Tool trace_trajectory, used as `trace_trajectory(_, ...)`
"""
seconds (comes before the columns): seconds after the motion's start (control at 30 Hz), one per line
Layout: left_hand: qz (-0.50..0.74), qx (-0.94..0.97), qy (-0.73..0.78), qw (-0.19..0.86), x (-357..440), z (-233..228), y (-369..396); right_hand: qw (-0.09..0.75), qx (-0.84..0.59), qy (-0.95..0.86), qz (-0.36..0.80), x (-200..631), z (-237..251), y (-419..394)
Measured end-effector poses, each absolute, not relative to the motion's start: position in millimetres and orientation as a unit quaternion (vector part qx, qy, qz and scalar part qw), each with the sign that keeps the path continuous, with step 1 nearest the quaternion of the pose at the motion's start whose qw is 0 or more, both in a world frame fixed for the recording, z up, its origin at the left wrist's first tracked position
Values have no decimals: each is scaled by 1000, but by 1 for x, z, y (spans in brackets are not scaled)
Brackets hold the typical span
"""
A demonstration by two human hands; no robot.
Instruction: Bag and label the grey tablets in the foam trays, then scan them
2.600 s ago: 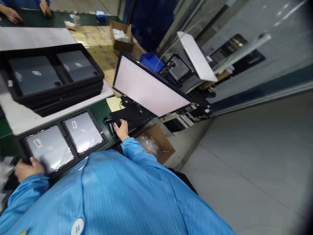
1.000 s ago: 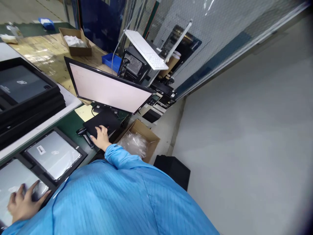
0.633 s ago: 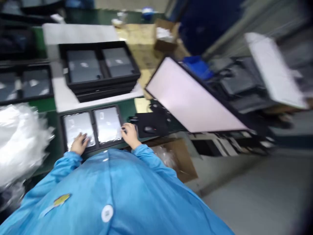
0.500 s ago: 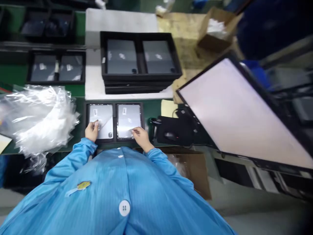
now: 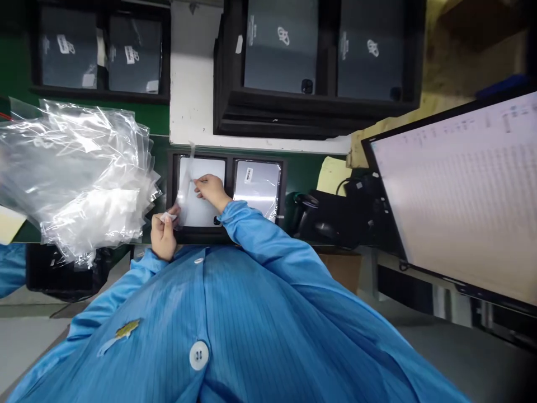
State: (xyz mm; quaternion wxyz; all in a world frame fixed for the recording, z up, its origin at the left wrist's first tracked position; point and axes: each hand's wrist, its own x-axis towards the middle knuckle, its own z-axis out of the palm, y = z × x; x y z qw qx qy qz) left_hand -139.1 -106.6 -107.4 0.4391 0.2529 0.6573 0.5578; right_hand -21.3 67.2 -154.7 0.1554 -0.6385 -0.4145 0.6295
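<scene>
A black two-slot tray [image 5: 229, 163] lies on the green bench in front of me, with a silver tablet in each slot. My left hand [image 5: 163, 234] pinches a small white label or tab at the near left corner of the left tablet [image 5: 199, 204]. My right hand [image 5: 212, 190] pinches the clear protective film [image 5: 184, 182] over that tablet, and the film stands lifted off its left side. The right tablet [image 5: 257, 183] is still under film and carries a small white sticker.
A heap of clear plastic bags [image 5: 75, 173] lies left of the tray. Stacked black trays of dark tablets [image 5: 314, 61] sit on a white board behind, and another tray [image 5: 100, 53] is at far left. A monitor [image 5: 461, 190], a mouse [image 5: 325, 228] and a barcode scanner [image 5: 302, 201] are at right.
My view swung from the monitor down to the tray. My right hand left the mouse and came over to the left tablet, and both hands have lifted its film.
</scene>
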Motion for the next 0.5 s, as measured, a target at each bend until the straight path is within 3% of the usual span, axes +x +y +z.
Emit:
trace_trajectory(0.2, 537, 238, 656, 474, -144, -116, -114, 195, -634, -357, 657, -46, -158, 82)
trace_trajectory(0.5, 506, 159, 654, 539, -157, -135, -118, 214, -626, -427, 617, -35, -159, 79)
